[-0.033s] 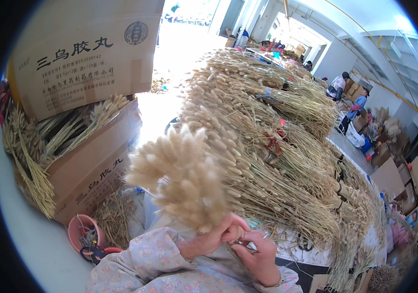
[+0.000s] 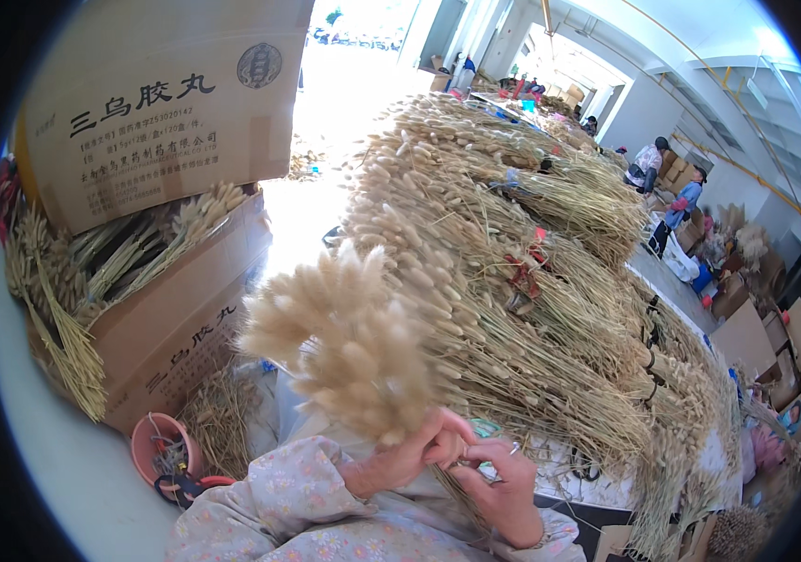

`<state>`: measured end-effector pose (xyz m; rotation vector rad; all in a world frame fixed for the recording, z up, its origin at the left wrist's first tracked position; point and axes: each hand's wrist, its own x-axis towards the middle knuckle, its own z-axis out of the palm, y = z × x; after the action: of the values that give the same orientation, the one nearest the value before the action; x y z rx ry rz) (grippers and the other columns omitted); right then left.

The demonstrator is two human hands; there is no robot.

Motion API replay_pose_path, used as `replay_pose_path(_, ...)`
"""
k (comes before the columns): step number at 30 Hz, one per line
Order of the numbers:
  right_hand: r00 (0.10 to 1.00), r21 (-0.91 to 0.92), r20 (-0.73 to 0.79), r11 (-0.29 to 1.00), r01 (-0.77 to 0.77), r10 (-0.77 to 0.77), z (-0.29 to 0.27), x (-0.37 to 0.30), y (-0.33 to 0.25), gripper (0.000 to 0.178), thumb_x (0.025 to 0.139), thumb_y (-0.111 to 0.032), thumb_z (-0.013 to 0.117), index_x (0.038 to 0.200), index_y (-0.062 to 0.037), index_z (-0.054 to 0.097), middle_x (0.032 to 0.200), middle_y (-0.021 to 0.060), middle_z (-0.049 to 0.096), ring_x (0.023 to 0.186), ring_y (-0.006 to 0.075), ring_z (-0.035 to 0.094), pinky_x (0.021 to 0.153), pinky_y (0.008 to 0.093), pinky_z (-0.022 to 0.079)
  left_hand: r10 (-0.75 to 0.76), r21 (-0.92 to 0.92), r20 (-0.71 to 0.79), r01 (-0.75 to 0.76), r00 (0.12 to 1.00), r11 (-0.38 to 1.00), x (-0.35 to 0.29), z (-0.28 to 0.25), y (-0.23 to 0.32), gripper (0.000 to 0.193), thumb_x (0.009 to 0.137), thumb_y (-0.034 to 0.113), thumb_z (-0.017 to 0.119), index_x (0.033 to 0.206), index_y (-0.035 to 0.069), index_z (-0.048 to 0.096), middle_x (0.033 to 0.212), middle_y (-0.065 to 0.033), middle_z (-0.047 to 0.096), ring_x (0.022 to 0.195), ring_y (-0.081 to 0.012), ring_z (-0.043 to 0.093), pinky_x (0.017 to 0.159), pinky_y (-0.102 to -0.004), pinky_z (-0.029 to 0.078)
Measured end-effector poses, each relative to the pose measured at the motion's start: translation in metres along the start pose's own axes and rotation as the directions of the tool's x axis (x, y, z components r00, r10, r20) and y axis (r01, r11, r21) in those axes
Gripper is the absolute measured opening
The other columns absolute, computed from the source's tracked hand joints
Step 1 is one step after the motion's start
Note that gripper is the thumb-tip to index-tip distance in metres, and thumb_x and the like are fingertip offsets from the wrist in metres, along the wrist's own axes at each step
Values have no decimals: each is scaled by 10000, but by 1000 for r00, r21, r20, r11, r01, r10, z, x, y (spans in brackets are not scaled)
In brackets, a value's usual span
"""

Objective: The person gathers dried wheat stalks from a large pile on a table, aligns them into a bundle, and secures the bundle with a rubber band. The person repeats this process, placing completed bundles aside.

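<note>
Bright daylight, doorway (image 2: 354, 56) blown out; fisheye bends edges, dark vignette; near grass slightly soft.

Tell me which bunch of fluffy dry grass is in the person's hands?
The small pale bunch standing upright in front, its stems pinched by the left hand and right hand. The other bunches lie tied in a big pile behind.

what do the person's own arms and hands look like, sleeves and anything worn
Both forearms come in from the lower edge in loose long sleeves of pale pink-grey cloth with a small flower print in pink and blue. The cuffs end at the wrists. The left hand and right hand are bare, with no gloves. No ring or watch can be made out.
</note>
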<state>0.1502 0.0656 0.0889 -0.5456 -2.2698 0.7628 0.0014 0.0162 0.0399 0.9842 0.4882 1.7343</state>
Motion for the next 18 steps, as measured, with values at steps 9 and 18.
replay_pose_path(9,970,-104,128,970,218,-205,-41,66,-35,187,774,-88,708,947,-57,643,885,104,635,680,252,633,575,334,502,-118,-150,126,137,985,979,-1,-9,-16,401,1024,356,324,880,50,539,585,45,320,553,-93,332,563,-260,306)
replay_pose_path(18,960,-94,132,960,262,-249,-18,75,-46,156,722,-167,750,805,-102,635,717,47,582,600,247,549,550,345,444,-180,-292,215,240,960,926,-8,-20,-32,200,984,221,434,1060,79,552,945,18,502,755,-51,426,641,-233,354)
